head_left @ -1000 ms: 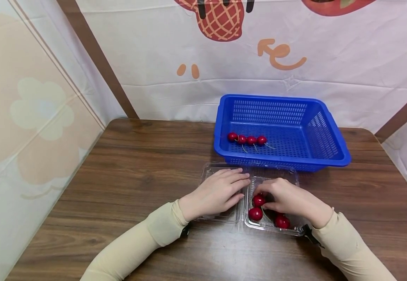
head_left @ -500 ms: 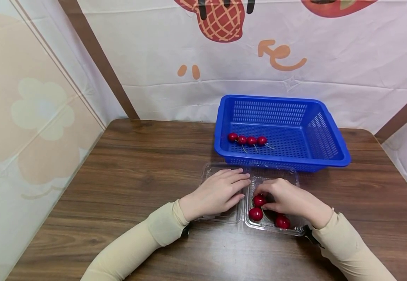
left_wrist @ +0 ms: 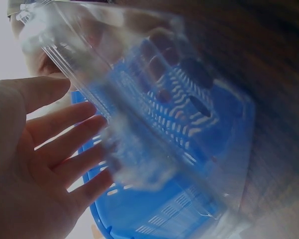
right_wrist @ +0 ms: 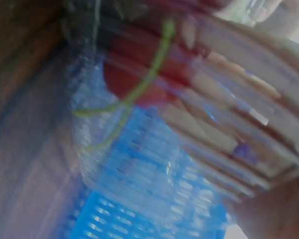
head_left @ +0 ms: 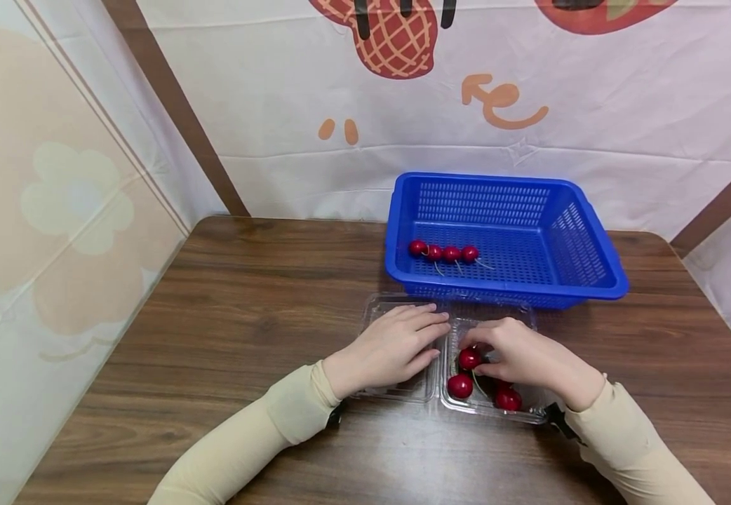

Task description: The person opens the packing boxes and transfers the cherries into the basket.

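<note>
My right hand (head_left: 520,352) pinches a red cherry (head_left: 469,358) between thumb and fingers, low inside the right half of a clear plastic clamshell box (head_left: 492,410). A second cherry (head_left: 460,386) lies just in front of it, and a third cherry (head_left: 507,398) sits under the palm, partly hidden. In the right wrist view a green stem (right_wrist: 148,79) hangs across a cherry (right_wrist: 124,74), seen through the clear wall. My left hand (head_left: 393,348) rests over the box's other half, the lid (head_left: 403,396), with its fingers spread and straight; in the left wrist view the fingertips reach the lid's edge.
Behind the box stands a blue perforated basket (head_left: 504,286), its front close to the box's back edge. Several cherries (head_left: 451,254) with stems lie in a row at its left. All stand on a brown wooden table (head_left: 264,280), with a printed cloth (head_left: 264,105) behind.
My right hand has shifted slightly to the right, and the pinched cherry has moved a little right and up with it. My left hand stays put.
</note>
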Tool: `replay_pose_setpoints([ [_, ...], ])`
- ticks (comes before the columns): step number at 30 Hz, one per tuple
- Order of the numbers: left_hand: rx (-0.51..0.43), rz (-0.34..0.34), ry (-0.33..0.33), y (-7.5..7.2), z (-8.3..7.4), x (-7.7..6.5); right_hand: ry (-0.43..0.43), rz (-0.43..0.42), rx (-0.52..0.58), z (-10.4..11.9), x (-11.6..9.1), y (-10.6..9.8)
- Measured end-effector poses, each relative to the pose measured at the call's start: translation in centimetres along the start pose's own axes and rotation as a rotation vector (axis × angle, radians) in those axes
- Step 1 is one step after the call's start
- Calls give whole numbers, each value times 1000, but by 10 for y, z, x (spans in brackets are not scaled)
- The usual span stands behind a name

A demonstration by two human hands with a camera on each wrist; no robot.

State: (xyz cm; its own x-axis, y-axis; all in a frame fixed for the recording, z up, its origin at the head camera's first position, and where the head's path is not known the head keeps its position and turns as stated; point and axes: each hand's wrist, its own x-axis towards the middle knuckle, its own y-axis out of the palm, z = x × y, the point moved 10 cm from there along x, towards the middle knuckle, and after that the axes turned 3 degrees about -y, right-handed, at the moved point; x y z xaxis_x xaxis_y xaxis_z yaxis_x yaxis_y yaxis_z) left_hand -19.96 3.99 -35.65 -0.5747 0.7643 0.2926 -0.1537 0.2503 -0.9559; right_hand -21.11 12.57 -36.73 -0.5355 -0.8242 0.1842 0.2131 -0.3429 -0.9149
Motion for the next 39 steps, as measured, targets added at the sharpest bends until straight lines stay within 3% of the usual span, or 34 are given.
replay_pose_setpoints([
  [10, 7, 5, -9, 0, 2, -1, 16, -29, -65, 2, -2, -22],
  [19, 8, 12, -12, 0, 2, -1, 62, -16, -88, 1, -5, -35],
  [39, 7, 13, -7, 1, 1, -1, 76, -39, -125, 1, -9, -64],
])
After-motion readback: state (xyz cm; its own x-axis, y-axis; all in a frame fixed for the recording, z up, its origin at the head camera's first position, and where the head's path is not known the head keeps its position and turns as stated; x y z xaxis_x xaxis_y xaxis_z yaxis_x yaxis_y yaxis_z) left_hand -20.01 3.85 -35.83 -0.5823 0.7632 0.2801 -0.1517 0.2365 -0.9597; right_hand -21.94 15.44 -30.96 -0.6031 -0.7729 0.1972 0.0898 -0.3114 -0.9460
